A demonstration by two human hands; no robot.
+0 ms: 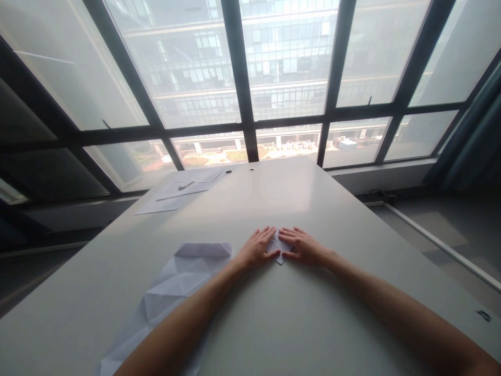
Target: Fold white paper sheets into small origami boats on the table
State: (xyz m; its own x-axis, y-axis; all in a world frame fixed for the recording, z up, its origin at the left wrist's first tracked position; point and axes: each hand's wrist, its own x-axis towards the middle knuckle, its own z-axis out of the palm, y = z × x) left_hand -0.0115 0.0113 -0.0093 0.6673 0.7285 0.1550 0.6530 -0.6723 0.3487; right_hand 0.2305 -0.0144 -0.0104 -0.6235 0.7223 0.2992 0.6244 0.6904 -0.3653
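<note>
A small folded piece of white paper (279, 245) lies on the white table (313, 313), one pointed corner towards me. My left hand (258, 247) rests flat on its left side, fingers stretched forward and thumb on the paper's near part. On the opposite side my right hand (302, 247) lies with fingers extended over the right edge. The fingers of both hands cover much of the paper, so its full shape is hidden. Under and beside my left forearm is a large creased sheet of white paper (168, 292), partly hidden by the arm.
Flat white sheets (164, 204) lie at the table's far left, with a white pen-like object (186, 185) on them. Near the far edge is a dark round hole (229, 172). Beyond stand tall windows with dark frames (242, 78). A small dark mark (484, 315) is at the right edge.
</note>
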